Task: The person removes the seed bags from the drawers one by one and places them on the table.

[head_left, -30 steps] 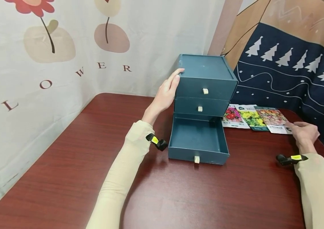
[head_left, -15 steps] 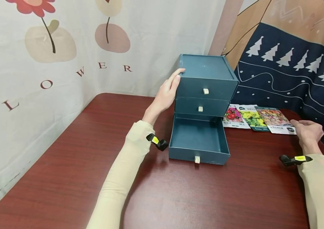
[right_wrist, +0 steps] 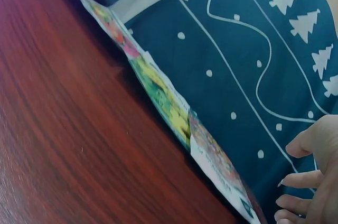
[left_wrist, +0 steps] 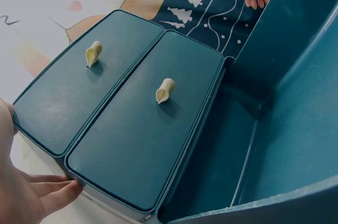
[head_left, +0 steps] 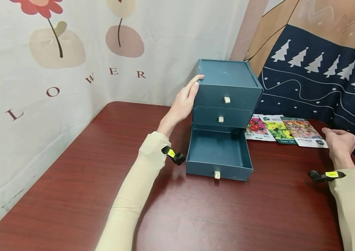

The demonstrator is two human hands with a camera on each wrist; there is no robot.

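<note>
A blue-green set of drawers (head_left: 227,96) stands on the table, its bottom drawer (head_left: 218,146) pulled out with nothing inside. The upper two drawers are closed, and each has a small cream pull tab (left_wrist: 165,90). My left hand (head_left: 182,103) rests against the unit's upper left side, one fingertip over the top edge; its other fingers (left_wrist: 58,195) touch the side wall. Just right of several overlapping flower seed packets (head_left: 303,130), my right hand (head_left: 340,143) hovers with loosely bent fingers and nothing in them. It looks apart from the nearest packet.
The red-brown wooden table (head_left: 108,167) spreads in front and to the left. A white curtain (head_left: 165,42) with printed flowers hangs behind, and a dark blue cloth (head_left: 309,90) with white trees closes off the right side.
My right hand has drawn rightward, away from the edge of the rightmost seed packet. The left hand keeps its place on the drawers, and the packets lie as before.
</note>
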